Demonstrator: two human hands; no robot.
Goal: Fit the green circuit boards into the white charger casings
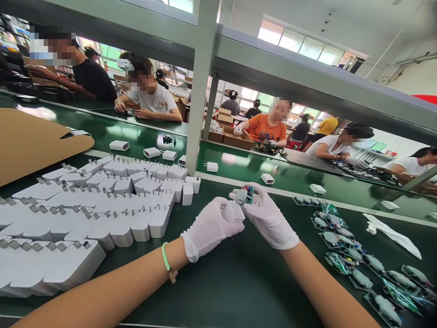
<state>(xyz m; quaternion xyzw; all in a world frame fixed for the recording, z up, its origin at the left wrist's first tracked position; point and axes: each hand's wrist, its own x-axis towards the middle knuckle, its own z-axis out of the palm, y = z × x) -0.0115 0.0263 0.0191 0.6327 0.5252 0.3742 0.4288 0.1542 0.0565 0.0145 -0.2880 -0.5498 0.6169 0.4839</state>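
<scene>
My left hand (213, 228), in a white glove, is closed around a white plastic charger housing (235, 212). Just above and to the right of it, my gloved right hand (268, 216) pinches a small circuit board (248, 195) with grey compound on its parts. The board sits close to the housing's end; whether the two touch I cannot tell. Rows of white charger housings (123, 223) with metal prongs stand to the left of my left hand. Several more circuit boards (344, 241) with grey lumps lie to the right of my right arm.
A green conveyor belt (235, 166) runs across behind the bench, carrying scattered white chargers (268, 178). An upright metal post (200, 91) and a shelf beam stand ahead. A cardboard sheet (37, 141) lies at left, a white glove (392, 232) at right. Co-workers sit beyond the belt.
</scene>
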